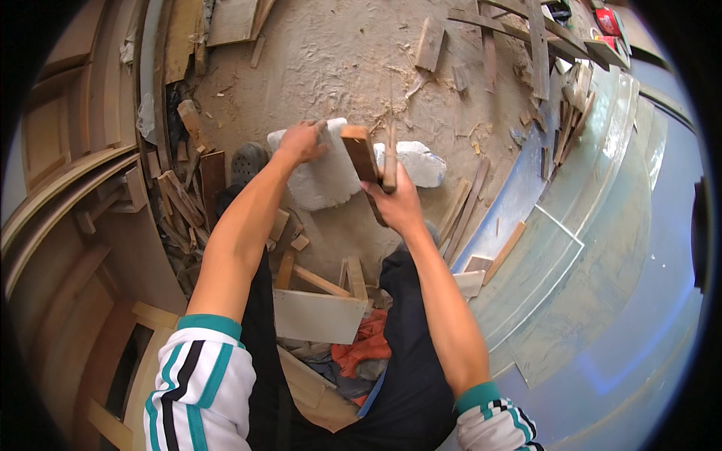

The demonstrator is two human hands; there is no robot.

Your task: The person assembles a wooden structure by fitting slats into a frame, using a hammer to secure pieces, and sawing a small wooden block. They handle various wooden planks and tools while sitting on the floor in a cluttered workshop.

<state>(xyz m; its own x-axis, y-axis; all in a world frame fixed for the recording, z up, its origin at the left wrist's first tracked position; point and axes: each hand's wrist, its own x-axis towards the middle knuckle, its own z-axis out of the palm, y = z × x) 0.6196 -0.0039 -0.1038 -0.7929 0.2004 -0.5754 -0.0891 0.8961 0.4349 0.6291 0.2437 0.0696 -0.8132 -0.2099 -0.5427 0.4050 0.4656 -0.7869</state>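
Observation:
My left hand [303, 143] reaches to the top of a rough white block [325, 177] on the dusty floor, its fingers stretched over the upper part. My right hand [398, 199] is closed around a flat brown piece of wood [359, 154], tilted upright. In the same hand is a wooden-handled tool [389, 161]; a thin, blurred edge runs up from it, and I cannot tell its kind. A second white block [421, 164] lies behind and to the right of that hand.
Wood offcuts [180, 203] pile up at the left beside wooden panels [60, 203]. A pale box-like board [320, 314] and orange cloth [367, 346] lie between my legs. A large greenish sheet [571, 278] stretches along the right. A wooden frame [538, 45] stands at the far right.

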